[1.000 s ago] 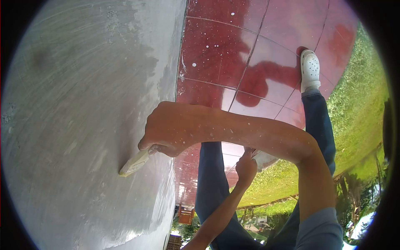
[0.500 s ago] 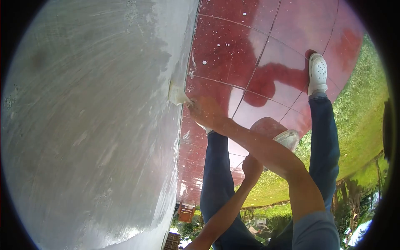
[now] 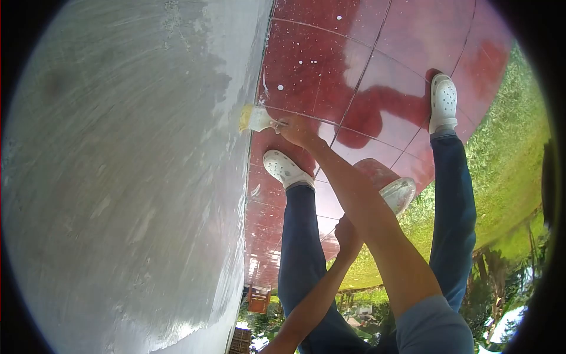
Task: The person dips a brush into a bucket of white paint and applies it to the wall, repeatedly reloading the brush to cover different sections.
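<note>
A wide paintbrush (image 3: 258, 118) with pale, yellowish bristles is gripped in my right hand (image 3: 295, 130). Its bristle end meets the bottom of the grey-white wall (image 3: 135, 177), right at the line where wall and floor join. My right forearm crosses over my left arm. My left hand (image 3: 349, 236) is closed beside a whitish, paint-smeared container (image 3: 398, 194); it appears to hold it, though the forearm hides the grip. Whatever the container holds is out of sight.
Glossy red tiles (image 3: 321, 71) carry white paint drops and reflections. My feet, in white clogs (image 3: 443, 97), stand apart on them, one near the wall. Grass (image 3: 489, 171) borders the tiles. A wooden chair (image 3: 258, 301) and trees show at the bottom.
My right hand has moved the brush up along the wall base, and more of the brush shows. The clog near the wall has come into clear view. My left hand still stays by the container.
</note>
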The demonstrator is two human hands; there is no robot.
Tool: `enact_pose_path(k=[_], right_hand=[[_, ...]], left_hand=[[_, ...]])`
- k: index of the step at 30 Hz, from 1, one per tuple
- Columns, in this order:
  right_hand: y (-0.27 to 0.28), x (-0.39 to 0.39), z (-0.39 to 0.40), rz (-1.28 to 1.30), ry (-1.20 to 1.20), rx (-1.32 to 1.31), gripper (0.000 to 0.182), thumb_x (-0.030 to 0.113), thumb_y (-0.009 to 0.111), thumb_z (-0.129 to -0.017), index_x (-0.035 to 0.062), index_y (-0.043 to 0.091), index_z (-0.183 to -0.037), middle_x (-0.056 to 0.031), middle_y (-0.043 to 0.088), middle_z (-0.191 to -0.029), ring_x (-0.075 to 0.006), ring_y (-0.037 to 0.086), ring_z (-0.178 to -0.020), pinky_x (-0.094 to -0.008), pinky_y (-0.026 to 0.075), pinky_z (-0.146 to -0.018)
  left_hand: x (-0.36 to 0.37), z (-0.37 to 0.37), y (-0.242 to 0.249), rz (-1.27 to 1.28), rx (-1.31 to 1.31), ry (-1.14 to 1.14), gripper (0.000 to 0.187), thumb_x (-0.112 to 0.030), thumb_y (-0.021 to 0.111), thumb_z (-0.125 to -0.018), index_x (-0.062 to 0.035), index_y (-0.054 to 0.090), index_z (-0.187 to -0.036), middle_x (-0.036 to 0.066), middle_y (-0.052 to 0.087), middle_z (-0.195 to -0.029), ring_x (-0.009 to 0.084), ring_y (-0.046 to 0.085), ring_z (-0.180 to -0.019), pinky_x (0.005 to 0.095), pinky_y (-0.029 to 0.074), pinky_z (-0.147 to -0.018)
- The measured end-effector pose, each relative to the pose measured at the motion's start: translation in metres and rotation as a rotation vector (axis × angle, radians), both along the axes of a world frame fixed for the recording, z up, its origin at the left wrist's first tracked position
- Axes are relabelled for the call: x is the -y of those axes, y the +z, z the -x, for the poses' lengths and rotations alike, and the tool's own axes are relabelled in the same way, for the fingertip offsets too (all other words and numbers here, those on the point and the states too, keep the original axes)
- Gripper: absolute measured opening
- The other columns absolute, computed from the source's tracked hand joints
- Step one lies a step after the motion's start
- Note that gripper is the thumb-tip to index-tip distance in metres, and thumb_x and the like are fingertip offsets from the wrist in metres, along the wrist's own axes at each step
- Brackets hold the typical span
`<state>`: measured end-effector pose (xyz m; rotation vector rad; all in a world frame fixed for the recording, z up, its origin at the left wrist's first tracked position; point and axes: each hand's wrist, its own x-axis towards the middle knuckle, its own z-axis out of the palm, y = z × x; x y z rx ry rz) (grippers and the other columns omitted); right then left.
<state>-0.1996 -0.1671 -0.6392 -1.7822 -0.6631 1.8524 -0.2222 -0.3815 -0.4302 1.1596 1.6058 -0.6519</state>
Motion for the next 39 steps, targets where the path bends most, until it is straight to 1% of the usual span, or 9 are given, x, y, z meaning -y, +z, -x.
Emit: enact_pose_path(k=[6,11,15,18,23,27,30,35,39], right_hand=[[0.127,-0.034,-0.029,-0.254,-0.042,0.168,0.037,0.033,0.056,-0.096,0.0000,0.065,-0.082,-0.0225,0.063,-0.071,-0.0394,0.065,-0.068,-0.0474,0.050,-0.064],[0.238,-0.018,-0.054,-0.496,-0.099,-0.284,0.024,0.031,0.065,-0.091,0.0078,0.066,-0.086,-0.0138,0.057,-0.056,-0.0343,0.059,-0.052,-0.0418,0.046,-0.053],[0.181,-0.046,-0.046,-0.399,-0.077,-0.447,0.027,0.031,0.068,-0.091,0.0035,0.068,-0.095,-0.0156,0.064,-0.069,-0.0280,0.064,-0.065,-0.0382,0.049,-0.063],[0.053,-0.043,-0.015,-0.255,-0.290,-0.354,0.033,0.034,0.069,-0.091,0.0026,0.072,-0.100,-0.0149,0.073,-0.089,-0.0183,0.065,-0.080,-0.0370,0.052,-0.076],[-0.020,-0.027,-0.045,0.051,0.104,0.262,0.040,0.039,0.064,-0.091,0.0001,0.072,-0.093,-0.0225,0.070,-0.088,-0.0355,0.069,-0.082,-0.0431,0.054,-0.076],[0.096,-0.053,-0.056,-0.203,0.013,0.231,0.036,0.035,0.063,-0.091,0.0002,0.070,-0.086,-0.0228,0.067,-0.076,-0.0398,0.067,-0.073,-0.0463,0.053,-0.068],[0.193,-0.040,-0.074,-0.287,-0.106,-0.022,0.032,0.035,0.064,-0.090,0.0047,0.069,-0.083,-0.0165,0.061,-0.060,-0.0362,0.063,-0.057,-0.0435,0.051,-0.057],[0.200,-0.049,-0.062,-0.630,-0.268,-0.381,0.032,0.036,0.072,-0.087,0.0042,0.068,-0.081,-0.0123,0.060,-0.059,-0.0276,0.060,-0.053,-0.0377,0.045,-0.054],[0.025,-0.055,-0.015,-0.290,-0.376,-0.305,0.038,0.039,0.068,-0.090,0.0018,0.070,-0.086,-0.0116,0.064,-0.067,-0.0219,0.059,-0.060,-0.0370,0.045,-0.058]], left_hand=[[-0.002,-0.002,0.002,0.162,-0.045,-0.056,0.032,-0.027,0.064,-0.088,-0.0054,0.061,-0.112,0.016,0.070,-0.090,0.0338,0.069,-0.081,0.0433,0.053,-0.068],[-0.006,-0.010,0.015,-0.090,0.106,0.066,0.036,-0.014,0.065,-0.087,0.0008,0.058,-0.120,0.015,0.068,-0.098,0.0243,0.066,-0.092,0.0365,0.050,-0.074],[0.128,0.063,-0.046,0.018,0.214,0.634,0.031,-0.018,0.066,-0.087,0.0004,0.062,-0.112,0.016,0.069,-0.099,0.0263,0.068,-0.093,0.0367,0.053,-0.075],[0.013,0.010,-0.004,0.048,0.097,0.274,0.036,-0.025,0.067,-0.087,-0.0017,0.061,-0.113,0.019,0.070,-0.094,0.0337,0.070,-0.088,0.0416,0.055,-0.075],[-0.023,-0.014,0.002,0.076,0.009,0.080,0.037,-0.028,0.063,-0.088,-0.0045,0.060,-0.117,0.021,0.070,-0.092,0.0395,0.069,-0.085,0.0479,0.055,-0.073],[-0.008,-0.006,-0.007,0.122,-0.007,0.070,0.035,-0.026,0.064,-0.088,-0.0026,0.061,-0.115,0.020,0.071,-0.094,0.0372,0.069,-0.086,0.0461,0.055,-0.072],[0.116,0.068,-0.047,0.138,0.391,1.131,0.022,-0.010,0.046,-0.102,-0.0047,0.057,-0.121,0.007,0.064,-0.106,0.0186,0.064,-0.095,0.0296,0.054,-0.079],[0.118,0.065,-0.041,0.044,0.232,0.926,0.025,-0.022,0.061,-0.091,-0.0029,0.064,-0.106,0.014,0.068,-0.093,0.0284,0.068,-0.085,0.0374,0.054,-0.070],[0.081,0.047,-0.036,-0.043,0.151,0.523,0.032,-0.027,0.068,-0.086,-0.0027,0.066,-0.106,0.018,0.071,-0.089,0.0340,0.070,-0.081,0.0424,0.055,-0.067]])
